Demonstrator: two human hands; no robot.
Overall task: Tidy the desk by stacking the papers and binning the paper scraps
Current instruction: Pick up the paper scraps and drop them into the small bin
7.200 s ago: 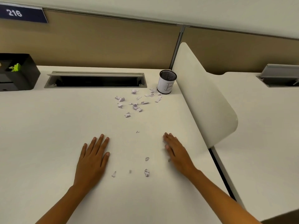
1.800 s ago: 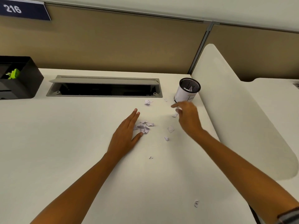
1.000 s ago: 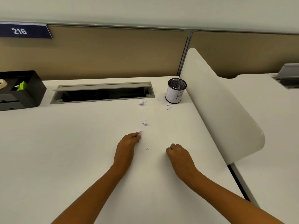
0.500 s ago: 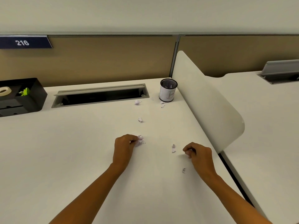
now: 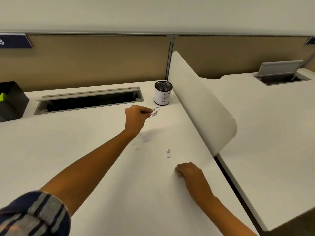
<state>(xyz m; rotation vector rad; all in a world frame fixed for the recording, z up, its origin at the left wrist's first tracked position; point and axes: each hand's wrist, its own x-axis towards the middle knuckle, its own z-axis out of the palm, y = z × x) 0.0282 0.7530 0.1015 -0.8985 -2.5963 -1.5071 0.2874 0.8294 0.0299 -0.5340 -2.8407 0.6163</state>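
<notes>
A black mesh cup (image 5: 163,95) wrapped in white paper marked "B" stands at the desk's far right corner, with a scrap or two showing inside. My left hand (image 5: 135,117) is raised just left of the cup, fingers pinched on small paper scraps (image 5: 153,114). More scraps lie on the desk: two (image 5: 168,153) near the middle, smaller bits (image 5: 146,138) beneath my left wrist, one (image 5: 156,109) by the cup's base. My right hand (image 5: 189,172) rests knuckles-up on the desk near the divider, fingers curled; whether it holds a scrap is hidden.
A curved white divider panel (image 5: 202,106) borders the desk's right side. An open grey cable tray (image 5: 88,102) runs along the back. A black organiser box (image 5: 12,101) sits at the far left. A neighbouring desk (image 5: 272,133) lies beyond the divider.
My left hand lifted with scraps from mid-desk and reached forward toward the cup. My right hand stayed low near the divider, drawing slightly toward me.
</notes>
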